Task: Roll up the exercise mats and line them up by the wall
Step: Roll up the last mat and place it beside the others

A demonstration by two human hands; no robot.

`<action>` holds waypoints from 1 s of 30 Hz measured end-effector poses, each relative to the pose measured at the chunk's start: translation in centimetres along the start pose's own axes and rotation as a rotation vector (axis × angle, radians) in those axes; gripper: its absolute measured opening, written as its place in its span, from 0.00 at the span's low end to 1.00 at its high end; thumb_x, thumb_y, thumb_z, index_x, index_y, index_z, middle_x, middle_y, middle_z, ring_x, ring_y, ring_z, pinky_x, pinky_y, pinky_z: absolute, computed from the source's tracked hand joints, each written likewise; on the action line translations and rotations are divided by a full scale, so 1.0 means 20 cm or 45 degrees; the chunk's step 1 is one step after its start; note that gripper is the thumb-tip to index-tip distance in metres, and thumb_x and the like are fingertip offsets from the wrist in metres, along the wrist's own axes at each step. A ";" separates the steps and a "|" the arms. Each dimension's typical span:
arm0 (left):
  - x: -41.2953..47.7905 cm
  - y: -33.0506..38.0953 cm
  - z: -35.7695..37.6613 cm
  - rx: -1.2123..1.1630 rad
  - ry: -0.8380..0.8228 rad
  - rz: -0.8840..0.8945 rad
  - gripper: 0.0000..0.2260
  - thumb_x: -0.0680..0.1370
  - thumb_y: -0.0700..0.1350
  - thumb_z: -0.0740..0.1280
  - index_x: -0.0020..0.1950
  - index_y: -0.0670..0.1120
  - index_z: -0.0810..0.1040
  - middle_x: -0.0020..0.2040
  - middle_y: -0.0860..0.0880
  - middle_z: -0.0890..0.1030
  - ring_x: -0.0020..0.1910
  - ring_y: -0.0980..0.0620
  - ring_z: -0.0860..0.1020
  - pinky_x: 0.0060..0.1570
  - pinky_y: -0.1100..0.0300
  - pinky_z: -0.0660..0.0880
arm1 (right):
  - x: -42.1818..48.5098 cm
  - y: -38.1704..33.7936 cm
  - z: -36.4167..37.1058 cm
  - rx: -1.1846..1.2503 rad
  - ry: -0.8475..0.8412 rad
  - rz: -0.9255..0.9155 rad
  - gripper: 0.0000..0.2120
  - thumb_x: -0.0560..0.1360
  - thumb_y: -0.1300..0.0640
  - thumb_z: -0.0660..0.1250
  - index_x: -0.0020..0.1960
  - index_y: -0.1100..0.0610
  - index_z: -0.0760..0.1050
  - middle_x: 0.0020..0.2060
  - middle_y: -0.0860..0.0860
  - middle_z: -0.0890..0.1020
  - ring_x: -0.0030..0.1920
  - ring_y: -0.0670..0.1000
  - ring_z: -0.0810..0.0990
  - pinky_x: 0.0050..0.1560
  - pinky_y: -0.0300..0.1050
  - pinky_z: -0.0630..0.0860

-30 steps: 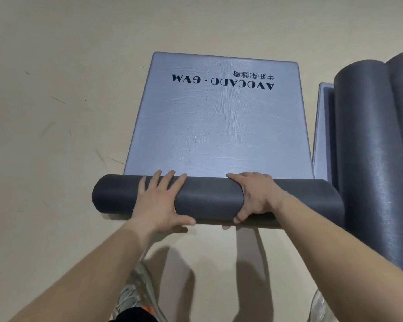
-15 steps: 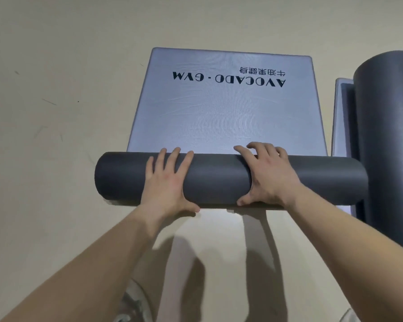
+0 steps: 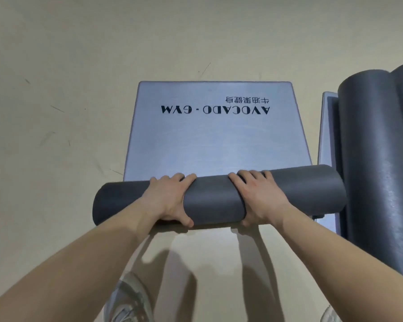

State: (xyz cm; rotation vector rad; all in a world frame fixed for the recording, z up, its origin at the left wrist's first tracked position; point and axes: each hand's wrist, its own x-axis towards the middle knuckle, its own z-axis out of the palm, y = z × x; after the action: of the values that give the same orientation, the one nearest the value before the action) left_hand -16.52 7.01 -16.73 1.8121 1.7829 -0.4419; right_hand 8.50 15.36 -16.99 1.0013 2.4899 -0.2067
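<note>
Grey mat (image 3: 214,140) on floor, roughly half rolled; my left hand (image 3: 170,198) and right hand (image 3: 258,198) grip the roll (image 3: 213,201). Finished rolls (image 3: 379,163) lie right; lining up remains.

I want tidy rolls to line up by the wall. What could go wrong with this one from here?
The roll lies askew on the flat part, its right end farther ahead than its left, so it may wind into a cone.
Its right end sits close against the rolled mats beside it and could catch on them.
The left hand and right hand grip near the middle, so the ends may loosen.
</note>
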 end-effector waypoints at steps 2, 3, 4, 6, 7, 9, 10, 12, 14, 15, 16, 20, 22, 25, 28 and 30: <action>-0.09 0.02 0.05 -0.068 -0.165 0.036 0.54 0.55 0.72 0.75 0.75 0.60 0.56 0.61 0.54 0.73 0.57 0.46 0.76 0.59 0.43 0.74 | -0.13 -0.08 0.06 0.053 -0.060 0.009 0.64 0.52 0.25 0.75 0.78 0.48 0.51 0.70 0.50 0.68 0.72 0.59 0.67 0.73 0.66 0.58; -0.11 0.01 0.04 -0.086 -0.234 0.037 0.54 0.55 0.71 0.76 0.76 0.60 0.57 0.61 0.54 0.74 0.58 0.46 0.76 0.60 0.44 0.74 | -0.20 -0.11 0.10 0.046 -0.059 0.054 0.65 0.54 0.26 0.76 0.79 0.49 0.50 0.72 0.51 0.67 0.75 0.62 0.64 0.73 0.69 0.56; -0.11 0.00 0.01 -0.110 -0.288 0.028 0.54 0.55 0.71 0.78 0.76 0.60 0.58 0.62 0.54 0.75 0.60 0.46 0.76 0.61 0.44 0.75 | -0.25 -0.15 0.14 0.019 -0.039 0.106 0.65 0.54 0.28 0.78 0.80 0.50 0.50 0.74 0.54 0.67 0.76 0.64 0.62 0.72 0.72 0.55; -0.10 0.00 -0.03 -0.104 -0.320 0.003 0.55 0.55 0.71 0.79 0.77 0.59 0.60 0.63 0.54 0.76 0.61 0.46 0.76 0.62 0.45 0.74 | -0.31 -0.18 0.22 0.002 0.067 0.171 0.65 0.54 0.32 0.81 0.80 0.51 0.51 0.74 0.57 0.68 0.74 0.66 0.64 0.70 0.73 0.58; -0.11 0.02 -0.04 -0.061 -0.284 -0.011 0.54 0.56 0.72 0.78 0.78 0.59 0.60 0.65 0.53 0.76 0.63 0.46 0.76 0.64 0.44 0.72 | -0.31 -0.17 0.22 0.028 0.103 0.170 0.63 0.55 0.31 0.80 0.79 0.50 0.51 0.73 0.57 0.69 0.73 0.66 0.65 0.70 0.72 0.58; -0.16 0.08 0.00 -0.011 -0.108 -0.072 0.55 0.59 0.74 0.74 0.80 0.58 0.56 0.74 0.51 0.70 0.71 0.44 0.70 0.69 0.41 0.65 | -0.24 -0.11 0.14 0.099 0.037 0.126 0.61 0.54 0.28 0.75 0.78 0.47 0.52 0.72 0.53 0.69 0.71 0.61 0.67 0.70 0.69 0.58; -0.20 0.13 0.04 -0.004 -0.002 -0.079 0.57 0.60 0.75 0.73 0.81 0.57 0.53 0.79 0.50 0.63 0.76 0.43 0.64 0.73 0.39 0.60 | -0.19 -0.07 0.07 0.141 -0.022 0.102 0.62 0.53 0.27 0.74 0.78 0.45 0.52 0.72 0.51 0.68 0.71 0.59 0.67 0.71 0.66 0.58; -0.27 0.22 0.13 0.050 0.121 -0.078 0.63 0.60 0.76 0.72 0.83 0.53 0.44 0.83 0.48 0.50 0.81 0.40 0.51 0.79 0.39 0.49 | -0.11 -0.01 -0.04 0.225 -0.174 0.067 0.63 0.52 0.27 0.76 0.79 0.43 0.50 0.72 0.48 0.67 0.71 0.57 0.67 0.72 0.63 0.58; -0.23 0.21 0.12 0.075 0.192 -0.078 0.63 0.61 0.75 0.73 0.83 0.53 0.42 0.83 0.48 0.50 0.82 0.42 0.50 0.79 0.42 0.47 | -0.07 0.00 -0.08 0.256 -0.188 0.092 0.64 0.54 0.29 0.77 0.80 0.43 0.48 0.74 0.50 0.65 0.74 0.57 0.65 0.75 0.64 0.56; -0.18 0.18 0.09 0.061 0.234 -0.073 0.60 0.62 0.74 0.73 0.83 0.53 0.45 0.83 0.49 0.53 0.81 0.43 0.53 0.79 0.44 0.49 | -0.07 0.00 -0.07 0.213 -0.122 0.135 0.64 0.55 0.29 0.77 0.81 0.44 0.48 0.75 0.52 0.64 0.75 0.58 0.64 0.76 0.66 0.54; -0.12 0.14 0.04 0.028 0.247 -0.058 0.59 0.62 0.74 0.73 0.83 0.54 0.48 0.82 0.50 0.57 0.79 0.45 0.57 0.78 0.45 0.52 | -0.09 -0.02 -0.04 0.136 -0.001 0.165 0.63 0.56 0.30 0.78 0.81 0.46 0.49 0.75 0.54 0.65 0.75 0.59 0.63 0.76 0.67 0.54; 0.07 0.03 -0.14 -0.029 0.137 0.031 0.58 0.61 0.74 0.74 0.83 0.54 0.52 0.80 0.52 0.62 0.78 0.47 0.61 0.78 0.45 0.55 | -0.08 -0.01 0.06 -0.038 0.357 0.133 0.58 0.54 0.35 0.80 0.77 0.50 0.58 0.67 0.56 0.72 0.66 0.62 0.72 0.68 0.64 0.65; 0.07 -0.02 -0.11 -0.013 0.267 -0.076 0.59 0.61 0.77 0.71 0.83 0.54 0.49 0.81 0.50 0.58 0.80 0.45 0.55 0.79 0.39 0.47 | 0.04 0.07 -0.05 0.021 0.214 0.096 0.58 0.52 0.28 0.76 0.75 0.47 0.58 0.65 0.52 0.73 0.63 0.59 0.75 0.66 0.60 0.66; 0.01 -0.08 -0.03 0.211 0.371 -0.174 0.65 0.55 0.79 0.70 0.82 0.54 0.44 0.80 0.47 0.58 0.78 0.41 0.59 0.76 0.38 0.53 | 0.22 0.16 -0.23 0.132 -0.074 0.050 0.57 0.50 0.28 0.77 0.74 0.43 0.59 0.61 0.49 0.75 0.59 0.57 0.77 0.61 0.56 0.71; 0.08 -0.14 -0.08 0.292 0.365 -0.131 0.60 0.56 0.76 0.72 0.79 0.54 0.48 0.74 0.50 0.66 0.68 0.41 0.69 0.69 0.42 0.64 | 0.30 0.19 -0.30 0.195 -0.167 0.067 0.56 0.50 0.29 0.79 0.73 0.42 0.61 0.58 0.48 0.77 0.56 0.56 0.79 0.58 0.54 0.74; 0.08 -0.11 -0.10 0.294 0.310 -0.116 0.56 0.57 0.75 0.72 0.77 0.54 0.52 0.70 0.50 0.70 0.64 0.41 0.72 0.65 0.42 0.68 | 0.28 0.17 -0.30 0.211 -0.233 0.059 0.56 0.50 0.30 0.80 0.73 0.42 0.62 0.58 0.48 0.77 0.56 0.56 0.79 0.59 0.54 0.75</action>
State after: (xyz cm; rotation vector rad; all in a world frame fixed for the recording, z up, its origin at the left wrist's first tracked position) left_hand -18.91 9.33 -16.39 2.0202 2.0580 -0.4980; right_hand 5.18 23.12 -14.03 1.0541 2.3106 -0.4746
